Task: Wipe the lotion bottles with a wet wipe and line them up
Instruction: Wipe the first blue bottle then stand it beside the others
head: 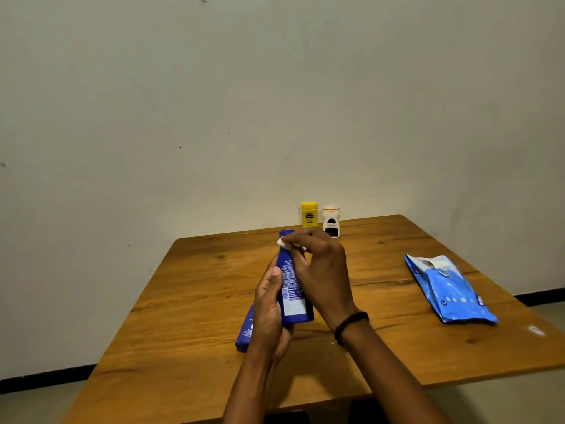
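Observation:
My left hand (270,313) grips a dark blue lotion bottle (292,283) by its lower part, held above the wooden table (189,301) with its cap pointing away from me. My right hand (321,264) pinches a small white wet wipe (282,242) against the bottle's top end. A second blue bottle (244,332) lies on the table, partly hidden behind my left hand. A yellow bottle (309,215) and a white bottle (331,221) stand side by side at the table's far edge.
A blue pack of wet wipes (449,290) lies on the right side of the table, its flap open. A small white scrap (535,329) sits near the right edge. A plain wall rises just behind the table.

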